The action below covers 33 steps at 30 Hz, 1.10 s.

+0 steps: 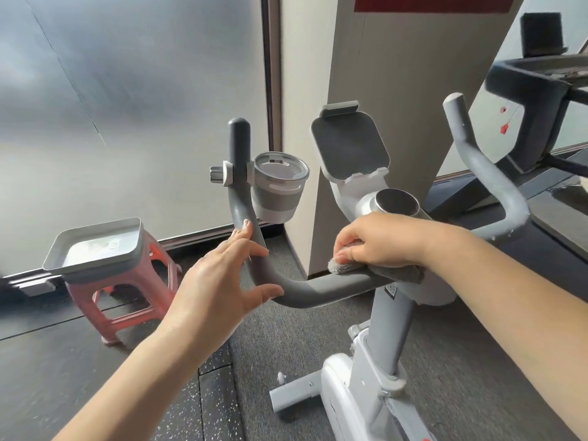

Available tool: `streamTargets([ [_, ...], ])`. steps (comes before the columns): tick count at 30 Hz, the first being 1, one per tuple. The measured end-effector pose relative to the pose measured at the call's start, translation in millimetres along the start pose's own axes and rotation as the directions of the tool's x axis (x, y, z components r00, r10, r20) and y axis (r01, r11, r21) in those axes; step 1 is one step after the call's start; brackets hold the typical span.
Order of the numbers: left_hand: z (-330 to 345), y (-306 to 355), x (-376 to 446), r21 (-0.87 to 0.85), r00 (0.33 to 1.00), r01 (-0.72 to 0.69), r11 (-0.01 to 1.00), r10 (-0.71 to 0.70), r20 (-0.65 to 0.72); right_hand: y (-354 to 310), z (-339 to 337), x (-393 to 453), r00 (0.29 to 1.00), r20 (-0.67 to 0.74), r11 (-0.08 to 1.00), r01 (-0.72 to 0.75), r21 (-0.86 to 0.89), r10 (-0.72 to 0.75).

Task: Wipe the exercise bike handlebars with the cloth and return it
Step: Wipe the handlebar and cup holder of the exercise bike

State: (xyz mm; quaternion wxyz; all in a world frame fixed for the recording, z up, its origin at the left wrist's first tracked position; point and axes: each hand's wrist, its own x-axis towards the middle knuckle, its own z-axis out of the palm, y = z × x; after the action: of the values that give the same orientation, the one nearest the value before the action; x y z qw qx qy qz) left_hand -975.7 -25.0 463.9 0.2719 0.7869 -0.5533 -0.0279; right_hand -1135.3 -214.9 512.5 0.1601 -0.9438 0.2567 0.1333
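Left hand (219,278) open, fingers spread, loosely cupped; right hand (378,241) palm down, fingers curled, pressing.

Stool: pink plastic stool (127,300) at left, on the dark speckled floor (461,361).
Tray: grey tray (95,246) sits on top of the stool.
Wall: frosted glass panel (127,90) behind the stool.
Pillar: beige pillar (397,74) at centre.
Far right: black exercise machine (541,90), partly cut off.

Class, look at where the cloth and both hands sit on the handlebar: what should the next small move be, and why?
Probably slide the right hand and cloth leftward along the handlebar toward the bend. The cloth is pressed on the bar near the centre post, and the open left hand rests at the bend.
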Motion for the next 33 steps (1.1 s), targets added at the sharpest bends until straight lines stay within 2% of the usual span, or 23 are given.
streamTargets([
  [3, 1, 0, 0, -0.014, 1.0, 0.007, 1.0, -0.007, -0.015, -9, 7, 5, 1.0, -0.002, 0.997, 0.002, 0.082, -0.002],
  [7, 0, -4, 0, -0.087, 0.999, 0.021, 0.996, -0.025, -0.046, -38, 24, 18, 0.997, -0.041, 0.946, 0.076, 0.314, -0.067],
  [12, -2, -13, 2, -0.162, 0.998, 0.018, 0.987, -0.027, -0.054, -46, 26, 25, 0.998, -0.066, 0.86, 0.046, 0.509, -0.014],
  [17, -3, -12, 5, -0.17, 0.997, 0.082, 0.982, -0.083, -0.001, -53, 30, 39, 0.996, -0.082, 0.754, 0.025, 0.657, 0.038],
  [22, -6, -14, 12, -0.135, 0.997, 0.073, 0.988, -0.076, -0.021, -58, 30, 54, 0.972, -0.146, 0.606, 0.003, 0.795, 0.186],
  [27, -9, -14, 14, -0.144, 0.997, 0.075, 0.987, -0.076, -0.004, -76, 26, 89, 0.849, -0.324, 0.514, 0.073, 0.855, 0.417],
  [30, -8, -14, 15, -0.115, 0.996, 0.087, 0.99, -0.085, 0.018, -79, 28, 97, 0.842, -0.38, 0.563, 0.114, 0.819, 0.383],
  [33, -8, -15, 16, -0.092, 0.997, 0.073, 0.993, -0.072, 0.007, -67, 27, 85, 0.923, -0.302, 0.625, 0.093, 0.775, 0.237],
])
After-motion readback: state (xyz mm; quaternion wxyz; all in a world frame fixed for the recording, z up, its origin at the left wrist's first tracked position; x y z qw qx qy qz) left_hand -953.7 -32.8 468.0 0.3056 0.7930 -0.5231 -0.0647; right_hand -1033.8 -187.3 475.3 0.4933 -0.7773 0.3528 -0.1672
